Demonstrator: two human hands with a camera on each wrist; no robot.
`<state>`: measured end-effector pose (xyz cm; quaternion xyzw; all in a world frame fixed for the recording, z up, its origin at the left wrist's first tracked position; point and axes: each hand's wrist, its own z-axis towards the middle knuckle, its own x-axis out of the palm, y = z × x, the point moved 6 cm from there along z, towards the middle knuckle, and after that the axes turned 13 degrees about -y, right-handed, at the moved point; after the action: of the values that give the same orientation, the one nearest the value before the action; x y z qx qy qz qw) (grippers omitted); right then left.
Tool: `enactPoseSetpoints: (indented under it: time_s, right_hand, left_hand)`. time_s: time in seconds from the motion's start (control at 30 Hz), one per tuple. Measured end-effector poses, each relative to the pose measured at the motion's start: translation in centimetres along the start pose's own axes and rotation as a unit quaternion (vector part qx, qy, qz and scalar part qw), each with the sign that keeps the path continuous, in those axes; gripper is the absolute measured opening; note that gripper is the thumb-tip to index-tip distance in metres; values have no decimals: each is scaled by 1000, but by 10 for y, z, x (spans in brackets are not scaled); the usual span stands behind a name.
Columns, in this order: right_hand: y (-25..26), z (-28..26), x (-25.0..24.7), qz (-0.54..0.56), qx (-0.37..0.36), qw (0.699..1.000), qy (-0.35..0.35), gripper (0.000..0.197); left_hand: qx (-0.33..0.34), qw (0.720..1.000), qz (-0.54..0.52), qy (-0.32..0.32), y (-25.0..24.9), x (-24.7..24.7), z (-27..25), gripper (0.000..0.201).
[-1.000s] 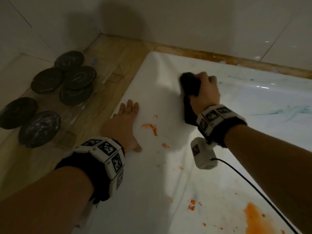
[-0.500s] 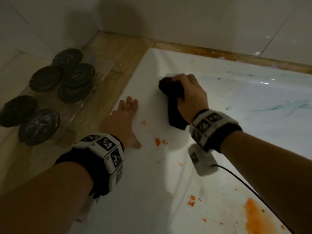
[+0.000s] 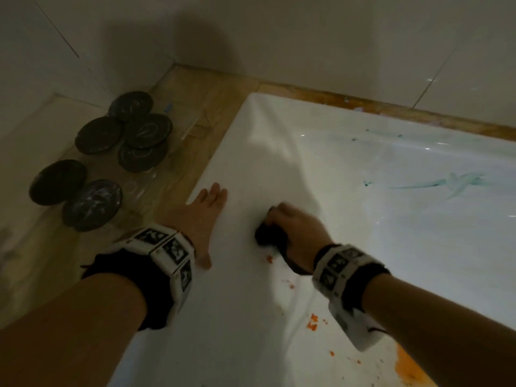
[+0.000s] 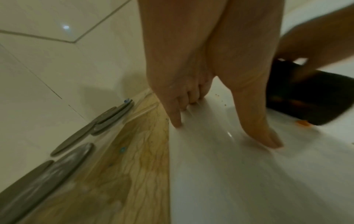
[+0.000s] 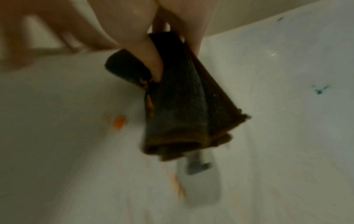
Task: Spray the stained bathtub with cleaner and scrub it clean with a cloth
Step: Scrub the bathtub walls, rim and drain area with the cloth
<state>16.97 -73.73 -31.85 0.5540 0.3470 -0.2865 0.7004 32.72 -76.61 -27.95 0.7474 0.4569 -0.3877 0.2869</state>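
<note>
Right hand (image 3: 293, 233) has dragged the dark cloth (image 3: 269, 237) down the sloped end of the bathtub (image 3: 279, 152) toward the near side, and the orange bits it crossed are mostly gone. Its fingers curl tight around the bunched cloth, pressing it on the white surface beside a small orange fleck (image 3: 269, 259). Left hand (image 3: 199, 219) lies flat on the tub rim, fingers straight and close together, thumb apart. Green smears (image 3: 435, 182) mark the far wall.
</note>
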Motion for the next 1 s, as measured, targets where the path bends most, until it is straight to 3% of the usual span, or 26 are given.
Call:
enactPoseSetpoints:
  time_s: [0.07, 0.13, 0.27, 0.4, 0.5, 0.57, 0.63, 0.7, 0.8, 0.9, 1.0]
  right_hand:
    - [-13, 27, -41, 63, 105, 981, -154, 36]
    - [-17, 54, -58, 72, 143, 963, -217, 37]
    - [19, 78, -12, -1, 33, 993, -112, 40]
    - [38, 6, 29, -16, -95, 995, -39, 63]
    - [36, -46, 42, 4, -193, 978, 77, 73]
    - [23, -28, 22, 32, -145, 987, 55, 57]
    - [0, 14, -13, 31, -19, 996, -85, 36]
    - [-17, 54, -46, 31, 75, 974, -211, 43]
    - [-22, 93, -46, -14, 147, 977, -152, 51]
    - [0, 83, -27, -28, 102, 988, -113, 45]
    - [26, 30, -1, -15, -14, 999, -35, 51]
  left_hand:
    - [4, 1000, -10, 10, 5, 9, -14, 129]
    - [3, 1000, -31, 2, 7, 14, -19, 127]
    - [1, 999, -36, -4, 8, 13, -15, 128]
    - [1, 998, -60, -19, 8, 11, -15, 128]
    - [-8, 998, -62, -15, 6, 10, -15, 130]
    - [-8, 998, -53, -14, 6, 11, -16, 130]
    - [-15, 999, -48, -15, 6, 12, -14, 131]
    - [-24, 999, -40, -11, 5, 14, -13, 132]
    - [-30, 998, -46, -10, 5, 16, -11, 133]
    - [-25, 998, -48, -11, 4, 15, -12, 133]
    - [-22, 999, -35, -4, 4, 12, -13, 132]
